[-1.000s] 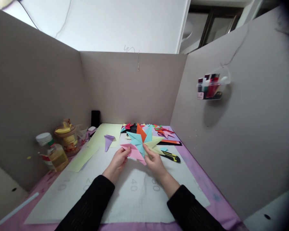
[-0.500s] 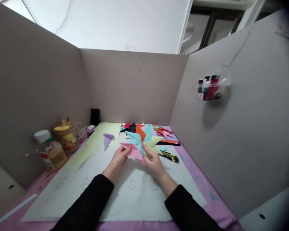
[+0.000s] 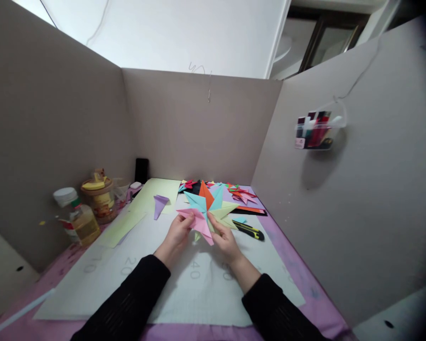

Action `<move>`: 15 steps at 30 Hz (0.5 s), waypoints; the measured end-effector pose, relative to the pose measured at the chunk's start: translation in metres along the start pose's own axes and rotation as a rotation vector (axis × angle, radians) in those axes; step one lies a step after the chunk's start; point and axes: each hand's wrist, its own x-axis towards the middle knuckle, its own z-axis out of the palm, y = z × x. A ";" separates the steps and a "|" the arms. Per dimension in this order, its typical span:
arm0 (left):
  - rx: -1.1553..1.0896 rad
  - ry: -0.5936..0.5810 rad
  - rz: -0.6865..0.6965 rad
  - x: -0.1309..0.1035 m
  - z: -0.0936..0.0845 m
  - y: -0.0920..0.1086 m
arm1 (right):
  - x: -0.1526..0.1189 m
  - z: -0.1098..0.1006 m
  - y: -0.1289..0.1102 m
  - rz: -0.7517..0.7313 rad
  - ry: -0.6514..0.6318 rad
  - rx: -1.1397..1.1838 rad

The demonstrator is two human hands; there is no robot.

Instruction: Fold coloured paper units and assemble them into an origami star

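A folded paper star (image 3: pixel 206 208) with orange, light blue, pale green and pink points is held up over the white sheet (image 3: pixel 177 303). My left hand (image 3: pixel 177 237) pinches its pink part at the lower left. On the lower right, my right hand (image 3: pixel 227 241) grips the star near its centre and pale green points, fingers closed on it. A small pale green tip hangs below the star between the hands. Left of the star lies a folded purple paper piece (image 3: pixel 160 206).
A yellow-black cutter (image 3: pixel 249 230) lies right of the star, with paper stars (image 3: pixel 243 195) behind. Bottles (image 3: pixel 85 225), a yellow-lidded jar (image 3: pixel 101 201) and a black phone-like object (image 3: pixel 141 171) stand left. A clear basket (image 3: pixel 317 130) hangs on the right wall.
The pink part has tilted lower and spread open, and a pale green tip now shows beneath it. Both hands keep their hold. The camera view has shifted slightly.
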 end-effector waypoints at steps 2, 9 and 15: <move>-0.051 0.019 0.002 -0.001 0.003 -0.001 | -0.001 0.000 0.002 -0.036 -0.051 0.036; -0.119 0.056 0.090 -0.003 0.007 -0.006 | -0.003 0.005 0.011 -0.130 -0.124 0.044; -0.097 0.111 0.139 -0.001 0.006 -0.010 | -0.004 0.011 0.011 -0.109 -0.149 0.083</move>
